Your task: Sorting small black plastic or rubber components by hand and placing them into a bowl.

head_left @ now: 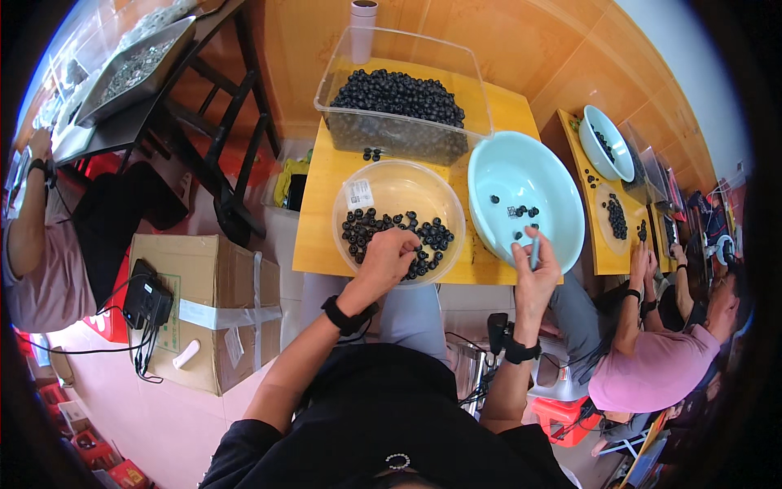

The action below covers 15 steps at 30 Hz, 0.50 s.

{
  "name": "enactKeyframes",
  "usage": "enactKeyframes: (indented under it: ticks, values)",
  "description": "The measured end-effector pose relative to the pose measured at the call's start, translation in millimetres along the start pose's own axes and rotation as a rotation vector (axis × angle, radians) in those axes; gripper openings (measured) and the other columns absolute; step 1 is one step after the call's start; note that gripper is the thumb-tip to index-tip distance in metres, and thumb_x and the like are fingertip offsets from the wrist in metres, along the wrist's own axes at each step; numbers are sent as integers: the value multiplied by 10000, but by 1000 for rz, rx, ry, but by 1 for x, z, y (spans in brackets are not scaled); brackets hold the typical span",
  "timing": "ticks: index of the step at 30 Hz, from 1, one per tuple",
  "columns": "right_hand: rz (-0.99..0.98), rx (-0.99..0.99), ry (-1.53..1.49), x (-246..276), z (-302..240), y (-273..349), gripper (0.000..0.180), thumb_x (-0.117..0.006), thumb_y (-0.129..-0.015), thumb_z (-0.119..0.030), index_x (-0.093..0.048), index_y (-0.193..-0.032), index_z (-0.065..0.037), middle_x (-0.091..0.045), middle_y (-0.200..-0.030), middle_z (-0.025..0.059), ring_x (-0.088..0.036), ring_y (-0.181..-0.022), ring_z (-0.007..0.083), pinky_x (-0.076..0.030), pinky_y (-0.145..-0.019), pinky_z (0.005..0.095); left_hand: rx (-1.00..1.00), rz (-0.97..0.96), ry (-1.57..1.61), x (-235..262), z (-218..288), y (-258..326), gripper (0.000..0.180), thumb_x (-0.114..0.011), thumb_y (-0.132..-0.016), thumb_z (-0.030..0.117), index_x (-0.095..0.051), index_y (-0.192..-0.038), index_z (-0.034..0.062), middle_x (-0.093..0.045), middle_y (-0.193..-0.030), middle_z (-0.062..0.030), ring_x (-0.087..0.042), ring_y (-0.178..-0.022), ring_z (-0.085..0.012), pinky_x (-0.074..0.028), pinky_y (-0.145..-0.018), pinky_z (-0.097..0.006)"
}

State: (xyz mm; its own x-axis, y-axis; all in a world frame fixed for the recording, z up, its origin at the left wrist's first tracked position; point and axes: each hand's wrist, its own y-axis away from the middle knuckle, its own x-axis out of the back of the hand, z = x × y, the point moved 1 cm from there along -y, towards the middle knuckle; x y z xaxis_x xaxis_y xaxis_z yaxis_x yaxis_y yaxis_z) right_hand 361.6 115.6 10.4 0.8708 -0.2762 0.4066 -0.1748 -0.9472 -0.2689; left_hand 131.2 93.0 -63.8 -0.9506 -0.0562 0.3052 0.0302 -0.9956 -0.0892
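2 bowls [521, 167] on yel. tbl [318, 216], orange wall [444, 20] behind.

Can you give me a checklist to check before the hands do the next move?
1. Left hand at the black pieces in the tray: ok.
2. Left hand gripping a piece: cannot tell, the grip is too small to make out.
3. Right hand holding the stick: ok.
4. Bowl within reach: ok, right beside the tray.
5. No pieces loose on the table: not ok, a few lie by the bin.
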Motion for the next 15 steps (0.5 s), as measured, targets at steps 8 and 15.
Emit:
enactKeyframes:
  ticks: [8,15]
  values:
    - [-137,17,9,-30,13,29,216,-671,-786,-68,-639,-982,18,-638,-787,82,-539,-694,113,-444,-644,254,-155,-5,-435,-22,-6,-14,187,-598,-684,-36,-632,-861,13,-540,-831,-157,-565,-807,-364,-460,-689,-440]
    - [-231,-14,5,-36,8,40,198,-659,-801,-94,-643,-953,31,-630,-718,88,-533,-619,98,-432,-568,255,-220,57,-454,-19,-6,-17,198,-577,-700,-35,-621,-885,18,-569,-790,-147,-598,-746,-323,-480,-662,-407]
